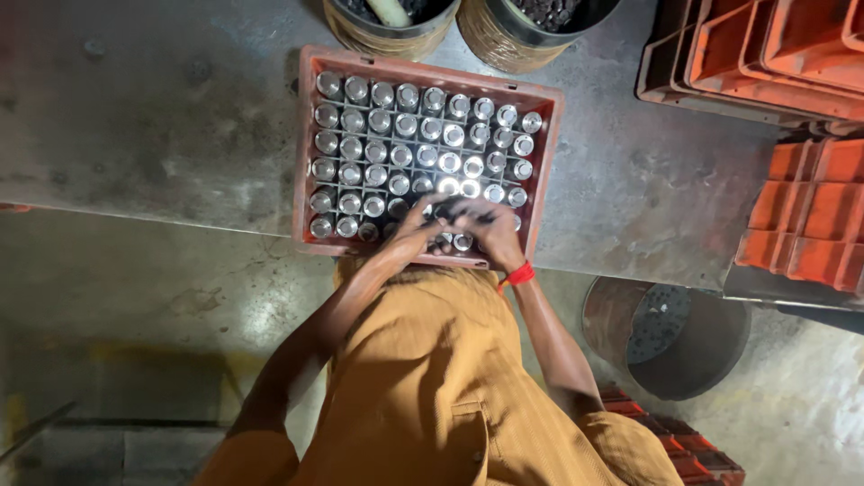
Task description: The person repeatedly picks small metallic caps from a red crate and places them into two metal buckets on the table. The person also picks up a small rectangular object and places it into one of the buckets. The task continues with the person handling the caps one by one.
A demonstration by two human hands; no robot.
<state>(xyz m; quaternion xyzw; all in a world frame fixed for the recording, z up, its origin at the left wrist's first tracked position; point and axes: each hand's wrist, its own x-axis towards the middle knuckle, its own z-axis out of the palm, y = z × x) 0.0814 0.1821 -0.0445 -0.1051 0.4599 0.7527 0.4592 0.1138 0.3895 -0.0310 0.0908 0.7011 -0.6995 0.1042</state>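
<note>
Steel table (162, 117) fills the upper frame, its near edge running just under your wrists; bare surface lies open to the left of the crate, less to the right. Stacked orange trays (765, 54) crowd the table's far right corner, with more orange crates (810, 216) below them. A round drum (670, 335) stands on the floor by your right elbow, and two buckets (468, 22) sit touching the crate's far wall. The red crate (306, 153) rests at the table's near edge, its grid packed with upright metal cylinders (400, 135). Your left hand (416, 227) and right hand (486, 229), a red band (519, 274) at that wrist, meet over the crate's near-right corner, fingers curled down among the cylinders there. Whether either hand grips one, you cannot tell; the fingertips are blurred and hidden. Neighbouring cylinders stand close on every side of both hands.
</note>
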